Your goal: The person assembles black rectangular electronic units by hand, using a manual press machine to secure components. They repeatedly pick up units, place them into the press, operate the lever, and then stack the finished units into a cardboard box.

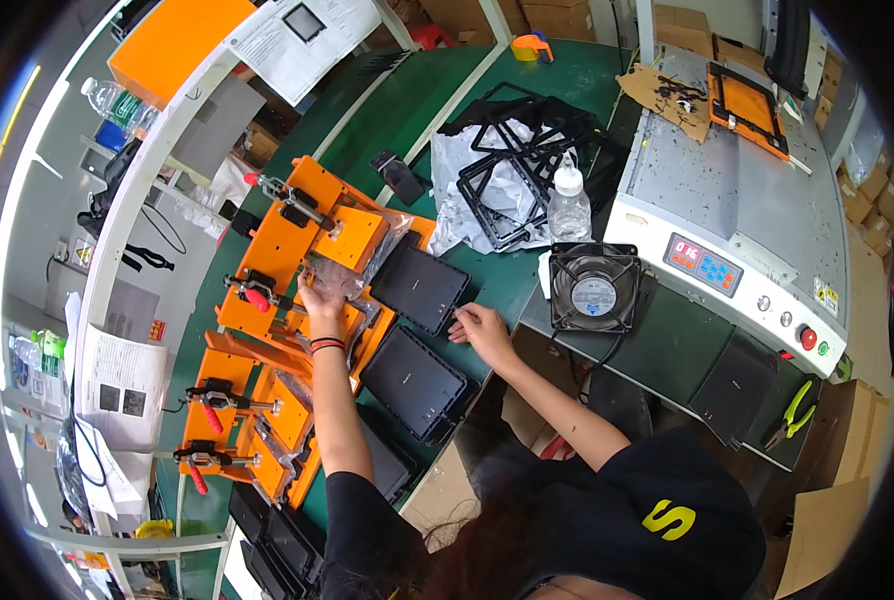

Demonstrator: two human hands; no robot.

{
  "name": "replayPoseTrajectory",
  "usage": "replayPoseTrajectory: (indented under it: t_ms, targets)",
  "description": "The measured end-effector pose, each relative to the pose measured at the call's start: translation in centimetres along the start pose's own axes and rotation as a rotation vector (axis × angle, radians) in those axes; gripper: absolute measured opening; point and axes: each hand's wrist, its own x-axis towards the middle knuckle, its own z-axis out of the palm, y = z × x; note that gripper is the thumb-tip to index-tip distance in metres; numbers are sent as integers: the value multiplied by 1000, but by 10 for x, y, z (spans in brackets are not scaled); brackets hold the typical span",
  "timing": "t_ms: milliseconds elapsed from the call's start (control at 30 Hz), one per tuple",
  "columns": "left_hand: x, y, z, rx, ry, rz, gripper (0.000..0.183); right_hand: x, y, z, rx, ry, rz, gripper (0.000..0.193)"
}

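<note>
Among the orange toggle-clamp fixtures (pixel 352 240), my left hand (pixel 323 302) reaches in, its fingers closed on a crumpled clear plastic film (pixel 335 275). My right hand (pixel 482 337) is at the near right corner of a flat black panel (pixel 419 284), fingers curled and pinching its edge. That panel lies tilted against the fixture's front. Just nearer to me is a second black panel (pixel 415 382), which neither hand touches. Red-tipped clamp handles (pixel 257 299) stand beside my left hand.
A clear squeeze bottle (pixel 569 205) and a square fan (pixel 594 288) stand right of my hands. Black frames (pixel 507 190) are heaped behind. A grey machine (pixel 732 230) with a control panel fills the right; green-handled pliers (pixel 793 412) lie near its front. More black panels (pixel 277 540) are stacked lower left.
</note>
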Motion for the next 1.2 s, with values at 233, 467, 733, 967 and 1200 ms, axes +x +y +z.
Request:
replayPoseTrajectory:
  t_ms: [233,467,733,967,1200]
  targets:
    - [-48,9,41,1061,410,216,47,23,-8,3,57,6,196,38]
    - [-33,34,181,1564,207,1236,60,0,-9,-12,-41,0,110,33]
    - [33,112,227,380,-34,717,51,-75,-7,-40,-49,12,62,27]
    - [1,86,256,1009,-495,242,44,-73,-11,-47,-155,-58,105,24]
    - [61,47,205,2106,-649,215,35,-78,-11,-44,-147,-69,100,24]
